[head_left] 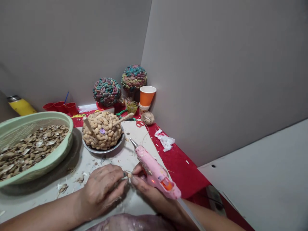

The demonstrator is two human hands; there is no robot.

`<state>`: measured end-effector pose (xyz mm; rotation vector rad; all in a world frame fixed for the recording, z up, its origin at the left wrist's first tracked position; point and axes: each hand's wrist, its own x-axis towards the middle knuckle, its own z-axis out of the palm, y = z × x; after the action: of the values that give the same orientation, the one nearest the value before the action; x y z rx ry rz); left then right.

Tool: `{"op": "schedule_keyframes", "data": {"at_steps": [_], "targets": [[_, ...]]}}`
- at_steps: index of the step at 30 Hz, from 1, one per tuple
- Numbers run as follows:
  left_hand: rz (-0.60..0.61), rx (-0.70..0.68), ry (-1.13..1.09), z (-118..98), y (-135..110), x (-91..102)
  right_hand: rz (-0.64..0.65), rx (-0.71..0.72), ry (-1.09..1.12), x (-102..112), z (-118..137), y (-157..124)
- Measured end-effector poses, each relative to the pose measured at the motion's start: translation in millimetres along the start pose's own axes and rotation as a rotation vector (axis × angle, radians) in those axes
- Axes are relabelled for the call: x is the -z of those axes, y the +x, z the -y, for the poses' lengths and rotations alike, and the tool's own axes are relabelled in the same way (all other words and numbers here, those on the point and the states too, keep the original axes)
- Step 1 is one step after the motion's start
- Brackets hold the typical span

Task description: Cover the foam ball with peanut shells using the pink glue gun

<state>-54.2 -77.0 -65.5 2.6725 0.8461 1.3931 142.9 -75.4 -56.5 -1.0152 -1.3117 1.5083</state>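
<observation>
My right hand point(144, 184) is closed around a pink hot glue gun point(152, 165) with a small orange light lit; its metal nozzle points up and away to the left. Between that hand's thumb and fingertip is a small tan piece point(129, 175), probably a bit of peanut shell. My left hand point(104, 187) is closed, its fingertips meeting the same piece from the left. Beyond them, a ball covered in peanut shells point(104, 139) sits in a shallow metal bowl point(106, 151). It carries a purple button point(102, 131) and two stick-like projections.
At left stands a green plastic basket point(54, 163) of loose shells. Behind are two coloured shell balls point(107, 91), red cups point(71, 109), an orange paper cup point(147, 96), a twine ball point(147, 118) and red-handled scissors point(140, 124). Crumpled white tissue point(166, 141) lies near the right wall.
</observation>
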Motion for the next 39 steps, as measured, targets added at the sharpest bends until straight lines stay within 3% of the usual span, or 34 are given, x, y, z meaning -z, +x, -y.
{"op": "schedule_keyframes", "data": {"at_steps": [4, 10, 13, 15, 18, 20, 23, 26, 34, 39], "targets": [[0.063, 0.007, -0.066, -3, -2, -0.5, -0.008, 0.026, -0.145, -3, 3, -5], [0.144, 0.030, -0.083, -6, 3, 2.4, 0.034, 0.037, -0.134, -2, 5, -7], [0.148, 0.055, -0.148, -8, 7, 4.8, 0.063, 0.030, -0.106, 2, -5, -8], [0.136, 0.064, -0.195, -8, 10, 5.7, 0.101, -0.022, -0.017, 4, -18, -8], [0.123, 0.069, -0.232, -9, 13, 5.5, 0.167, -0.138, 0.335, 0, -33, -6], [0.123, 0.077, -0.248, -9, 14, 4.7, 0.185, -0.200, 0.549, -4, -36, -4], [0.106, 0.104, -0.278, -10, 14, 3.5, 0.180, -0.241, 0.687, -10, -33, 0], [0.090, 0.124, -0.238, -10, 13, 3.1, 0.127, -0.232, 0.671, -11, -34, 1], [0.197, -0.029, -0.079, -5, -4, 2.4, 0.065, -0.168, 0.490, -12, -52, -4], [0.174, 0.059, -0.118, -9, 0, 0.6, 0.059, -0.189, 0.603, -19, -45, -4]]}}
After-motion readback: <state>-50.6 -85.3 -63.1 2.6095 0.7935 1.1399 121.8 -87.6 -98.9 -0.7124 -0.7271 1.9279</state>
